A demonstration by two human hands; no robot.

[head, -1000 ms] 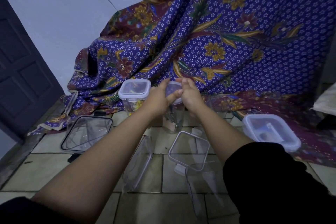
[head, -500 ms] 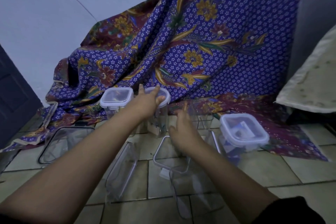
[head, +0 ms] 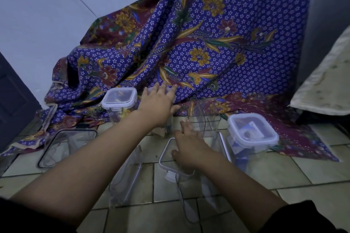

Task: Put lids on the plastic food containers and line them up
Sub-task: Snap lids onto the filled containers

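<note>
My left hand (head: 157, 104) lies flat, fingers spread, on the lid of a tall clear container (head: 167, 126) standing near the cloth. To its left stands a lidded container (head: 119, 98) with colourful contents. Another lidded container (head: 251, 132) stands at the right. My right hand (head: 189, 145) hovers low with loose fingers over a loose square lid (head: 164, 159) lying on the tiles; whether it touches the lid is unclear. An open clear container (head: 205, 121) stands just beyond that hand.
More lidless clear containers stand around: a large one (head: 66, 143) at the left, one (head: 128, 174) tipped between my arms, one (head: 191, 195) near me. A patterned purple cloth (head: 189, 53) drapes behind, a dark door (head: 13, 100) is left, a pillow (head: 325, 85) right.
My right hand left the round lid and came down toward the square lid on the floor. My left hand stayed on the tall container's lid and flattened.
</note>
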